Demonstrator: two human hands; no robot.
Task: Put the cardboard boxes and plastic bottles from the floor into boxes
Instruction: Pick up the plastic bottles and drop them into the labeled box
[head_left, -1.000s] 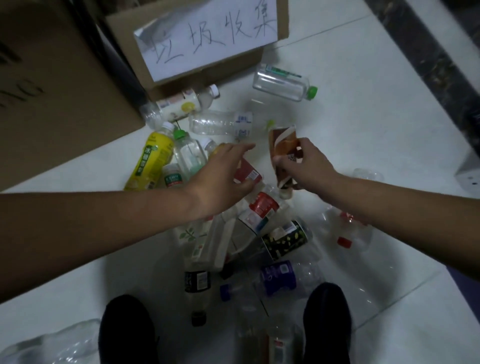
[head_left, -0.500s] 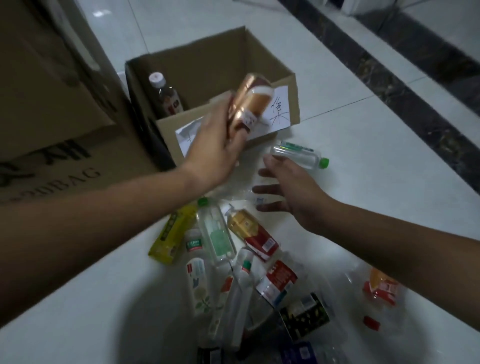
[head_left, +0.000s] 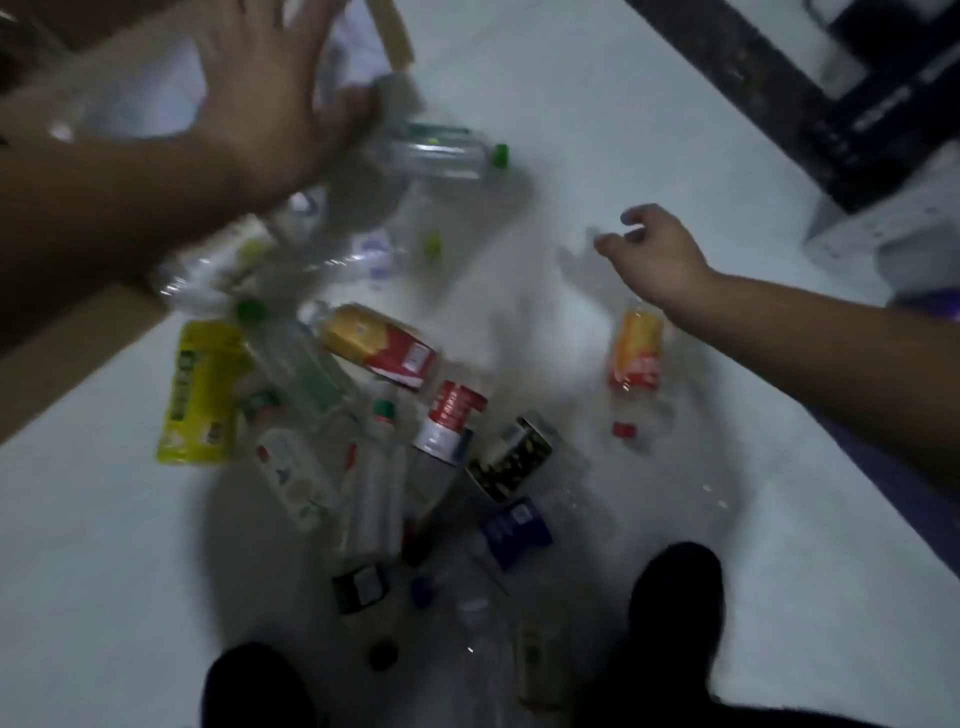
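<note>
Several plastic bottles lie in a pile on the white tiled floor, among them a yellow-labelled bottle (head_left: 200, 389), a red and yellow one (head_left: 382, 345) and a clear one with a green cap (head_left: 447, 153). My left hand (head_left: 270, 98) is spread open and empty at the upper left, in front of the labelled cardboard box (head_left: 395, 31). My right hand (head_left: 654, 254) hovers with loosely curled, empty fingers just above an orange and red labelled bottle (head_left: 636, 353). The frame is motion-blurred.
A larger cardboard box (head_left: 67, 332) stands at the left edge. My two dark shoes (head_left: 675, 613) are at the bottom, either side of the pile. A dark floor strip (head_left: 753, 67) and a white object (head_left: 893, 234) lie at the right.
My left hand has let go of the brown bottle it held over the box and is now empty. My right hand moved right, toward the orange and red bottle. The view tilted down.
</note>
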